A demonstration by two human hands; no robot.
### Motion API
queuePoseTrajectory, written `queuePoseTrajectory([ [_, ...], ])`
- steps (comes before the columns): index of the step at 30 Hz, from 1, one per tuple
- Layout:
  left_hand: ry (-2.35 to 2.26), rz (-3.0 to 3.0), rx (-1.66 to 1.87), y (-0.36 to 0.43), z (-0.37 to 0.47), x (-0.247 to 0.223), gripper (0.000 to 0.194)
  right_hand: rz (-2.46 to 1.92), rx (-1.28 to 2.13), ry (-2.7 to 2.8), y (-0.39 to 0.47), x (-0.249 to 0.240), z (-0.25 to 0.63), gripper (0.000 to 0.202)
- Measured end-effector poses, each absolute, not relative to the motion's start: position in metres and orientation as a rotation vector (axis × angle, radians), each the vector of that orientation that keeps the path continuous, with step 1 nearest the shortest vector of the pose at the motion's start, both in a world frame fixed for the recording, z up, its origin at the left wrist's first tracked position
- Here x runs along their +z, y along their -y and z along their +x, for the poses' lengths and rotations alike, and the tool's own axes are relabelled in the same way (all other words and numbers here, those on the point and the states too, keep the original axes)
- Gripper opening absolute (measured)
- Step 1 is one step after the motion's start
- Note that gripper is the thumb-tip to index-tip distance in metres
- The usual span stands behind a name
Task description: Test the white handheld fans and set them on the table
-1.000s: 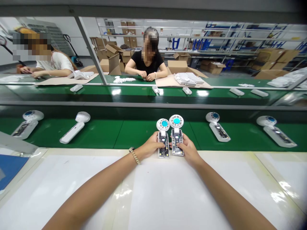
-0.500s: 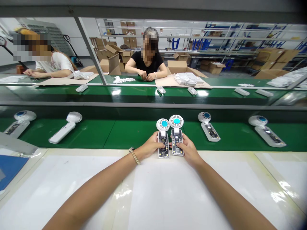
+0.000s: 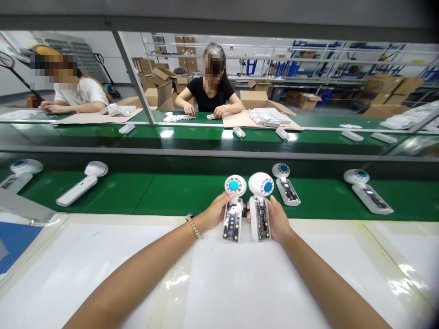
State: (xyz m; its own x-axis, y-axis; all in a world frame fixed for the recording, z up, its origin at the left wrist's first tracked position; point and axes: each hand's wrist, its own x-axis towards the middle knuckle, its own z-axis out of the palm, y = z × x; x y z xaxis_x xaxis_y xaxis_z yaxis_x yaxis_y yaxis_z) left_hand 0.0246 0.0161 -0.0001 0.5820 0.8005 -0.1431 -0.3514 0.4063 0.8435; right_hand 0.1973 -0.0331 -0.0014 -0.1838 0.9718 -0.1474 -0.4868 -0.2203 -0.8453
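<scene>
Two white handheld devices with round vented heads and blue centres stand side by side at the near edge of the green belt. My left hand is closed round the left device, whose handle shows a dark circuit board. My right hand grips the right device, which is turned so that its white side and its open handle with a board both show. The two devices are a little apart. Some fingertips are hidden behind the handles.
On the green belt lie similar devices, two to the right and two to the left. A metal rail runs behind it. Two people sit at a farther belt with white parts. The white worktop is nearest.
Both held devices have come slightly nearer, and the right one has turned and tilted. My left thumb has moved up towards its device's head. Devices on the belt have shifted left.
</scene>
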Motion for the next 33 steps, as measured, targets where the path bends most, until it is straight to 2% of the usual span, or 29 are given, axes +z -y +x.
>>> queuePoseTrajectory([
  [4,-0.728,0.9,0.751,-0.016,0.024,0.002,0.055,-0.913,1.63,0.769,0.032,0.003,0.202,0.064],
  [6,-0.803,0.898,0.786,-0.016,0.023,0.005,0.056,-0.937,1.574,0.762,0.029,0.005,0.21,0.067],
  [14,-1.123,0.842,1.18,-0.024,0.018,0.0,0.044,-1.028,1.295,0.785,0.02,0.009,0.275,0.066],
  [19,-1.349,1.138,1.44,-0.045,0.003,-0.007,0.062,-1.148,1.014,0.689,0.013,-0.006,0.313,0.068],
  [23,-1.497,1.398,1.46,-0.057,-0.012,-0.005,0.056,-1.336,0.78,0.579,0.001,-0.026,0.316,0.052],
  [25,-1.492,1.556,1.532,-0.055,-0.013,-0.003,0.054,-1.428,0.67,0.723,-0.003,-0.032,0.312,0.046],
  [28,-1.359,1.901,1.576,-0.038,-0.005,0.0,0.048,-1.512,0.615,1.016,-0.004,-0.036,0.304,0.048],
  [33,-0.922,2.224,1.291,-0.008,0.011,0.002,0.03,-1.543,0.563,1.143,-0.002,-0.035,0.299,0.039],
])
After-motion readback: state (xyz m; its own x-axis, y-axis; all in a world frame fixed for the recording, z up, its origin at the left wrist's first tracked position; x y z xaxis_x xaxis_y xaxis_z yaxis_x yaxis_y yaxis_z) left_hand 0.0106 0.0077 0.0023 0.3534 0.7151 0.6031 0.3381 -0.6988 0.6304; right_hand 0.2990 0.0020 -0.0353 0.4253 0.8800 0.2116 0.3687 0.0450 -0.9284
